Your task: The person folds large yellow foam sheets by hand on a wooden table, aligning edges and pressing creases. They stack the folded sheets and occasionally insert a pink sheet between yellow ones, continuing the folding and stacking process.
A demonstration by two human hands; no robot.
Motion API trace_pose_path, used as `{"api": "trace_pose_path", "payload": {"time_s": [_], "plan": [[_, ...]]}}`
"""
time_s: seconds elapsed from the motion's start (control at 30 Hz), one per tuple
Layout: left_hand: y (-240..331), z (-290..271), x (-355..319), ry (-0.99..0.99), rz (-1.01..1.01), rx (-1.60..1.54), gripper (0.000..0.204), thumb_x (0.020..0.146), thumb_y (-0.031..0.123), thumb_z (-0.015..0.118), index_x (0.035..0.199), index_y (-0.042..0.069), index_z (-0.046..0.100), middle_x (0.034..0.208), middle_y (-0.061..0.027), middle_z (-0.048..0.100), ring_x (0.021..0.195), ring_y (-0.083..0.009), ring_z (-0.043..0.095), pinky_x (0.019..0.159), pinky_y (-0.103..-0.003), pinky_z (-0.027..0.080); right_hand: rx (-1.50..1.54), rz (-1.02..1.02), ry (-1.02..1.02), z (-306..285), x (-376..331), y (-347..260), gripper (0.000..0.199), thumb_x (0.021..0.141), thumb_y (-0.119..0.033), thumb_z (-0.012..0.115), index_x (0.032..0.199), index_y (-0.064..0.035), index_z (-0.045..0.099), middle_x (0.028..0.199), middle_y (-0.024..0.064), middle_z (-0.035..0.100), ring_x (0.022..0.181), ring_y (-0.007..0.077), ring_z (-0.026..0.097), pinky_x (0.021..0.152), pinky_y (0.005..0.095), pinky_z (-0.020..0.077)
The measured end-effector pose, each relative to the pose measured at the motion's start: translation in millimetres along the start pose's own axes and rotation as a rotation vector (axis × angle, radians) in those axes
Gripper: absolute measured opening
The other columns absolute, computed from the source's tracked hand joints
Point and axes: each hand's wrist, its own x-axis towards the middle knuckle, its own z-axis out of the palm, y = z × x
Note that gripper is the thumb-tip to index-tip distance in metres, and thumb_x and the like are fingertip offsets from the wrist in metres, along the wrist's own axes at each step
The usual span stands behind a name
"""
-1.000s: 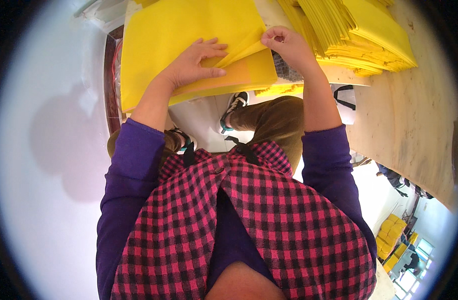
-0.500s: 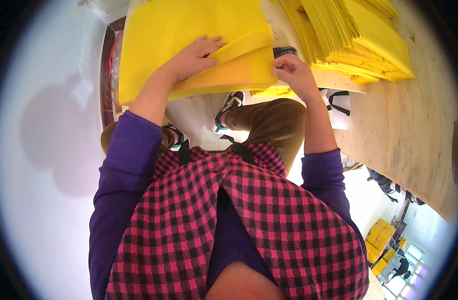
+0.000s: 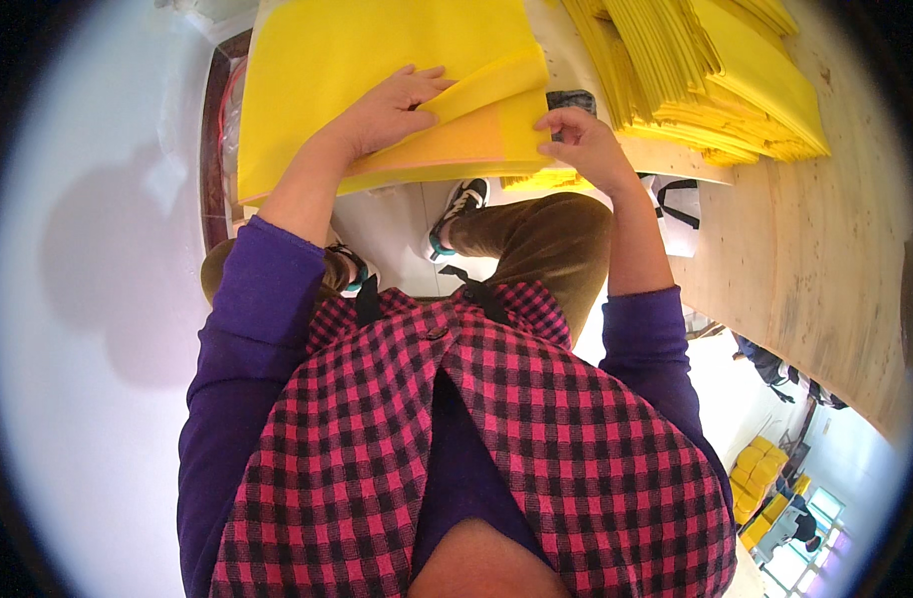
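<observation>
A stack of yellow fabric-like sheets point(image 3: 367, 45) lies in front of me. The top sheet's near right part is raised in a slanting flap point(image 3: 491, 85), showing an orange-toned layer point(image 3: 456, 140) beneath. My left hand point(image 3: 392, 108) rests on the top sheet, its fingers stretched and apart, with the thumb by the flap's slanting edge. At the stack's right edge, my right hand point(image 3: 581, 145) has thumb and forefinger curled around the edge of a yellow sheet; its other fingers are bent. A small dark object point(image 3: 573, 100) sits just beyond that hand.
Folded yellow pieces point(image 3: 716, 80) are piled on the wooden table point(image 3: 765, 229) at the right. A white bag with a black strap point(image 3: 676, 214) is below the table edge. A white wall point(image 3: 98, 299) stands at my left. Far off at lower right, a person point(image 3: 805, 528) is near yellow stacks point(image 3: 756, 478).
My right hand has shifted slightly left, onto the sheet's edge. The flap gapes a little more. My left hand stays nearly still. The distant person has moved slightly.
</observation>
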Motion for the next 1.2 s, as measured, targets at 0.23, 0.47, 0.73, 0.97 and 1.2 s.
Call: {"api": "trace_pose_path", "payload": {"time_s": [0.23, 0.47, 0.73, 0.97, 1.2], "plan": [[5.7, -0.1, -2.7, 0.015, -0.009, -0.019, 0.045, 0.083, 0.017, 0.057, 0.127, 0.007, 0.053, 0.147, -0.01, 0.034, 0.14, -0.0282, 0.018, 0.115, -0.039, 0.01, 0.11, 0.068, 0.028, 7.2, 7.7, 11.9, 0.018, 0.073, -0.01, 0.075, 0.089, -0.0043, 0.067, 0.08, -0.0023, 0.054, 0.068, 0.0084, 0.047, 0.064, 0.0231, 0.0427], [1.6, 1.7, -2.3, 0.027, 0.02, -0.024, 0.046, 0.083, 0.016, 0.057, 0.128, 0.007, 0.053, 0.145, -0.0082, 0.037, 0.14, -0.0269, 0.02, 0.115, -0.039, 0.009, 0.051, 0.031, 0.059, 3.3, 9.6, -0.8, 0.014, 0.076, -0.011, 0.072, 0.084, -0.0021, 0.067, 0.079, -0.0002, 0.059, 0.072, 0.0091, 0.053, 0.066, 0.0242, 0.0452], [-14.0, 7.4, 1.3, 0.055, 0.117, 0.009, 0.042, 0.083, 0.012, 0.056, 0.124, 0.006, 0.056, 0.139, -0.0051, 0.046, 0.138, -0.0233, 0.026, 0.116, -0.042, 0.006, -0.037, 0.02, -0.003, -9.8, 23.1, -24.8, 0.014, 0.08, -0.012, 0.069, 0.088, -0.001, 0.064, 0.078, -0.0009, 0.061, 0.073, 0.0072, 0.054, 0.067, 0.0224, 0.0449], [-12.6, 6.0, 1.8, 0.05, 0.096, -0.017, 0.038, 0.086, 0.02, 0.058, 0.121, 0.005, 0.058, 0.137, -0.0063, 0.048, 0.138, -0.024, 0.026, 0.116, -0.043, 0.006, -0.074, -0.058, 0.0, -13.8, 39.1, -38.6, 0.016, 0.083, -0.017, 0.066, 0.09, -0.0023, 0.063, 0.081, -0.0025, 0.06, 0.075, 0.0064, 0.054, 0.07, 0.0222, 0.044], [-8.0, 5.5, -0.3, 0.052, 0.133, 0.001, 0.049, 0.082, 0.033, 0.064, 0.122, 0.007, 0.058, 0.138, -0.0068, 0.047, 0.138, -0.0247, 0.026, 0.116, -0.043, 0.006, -0.05, -0.062, 0.073, -7.6, 40.1, -47.8, 0.017, 0.083, -0.019, 0.066, 0.089, -0.0022, 0.064, 0.078, -0.0031, 0.059, 0.073, 0.0069, 0.052, 0.068, 0.0223, 0.0424]]}}
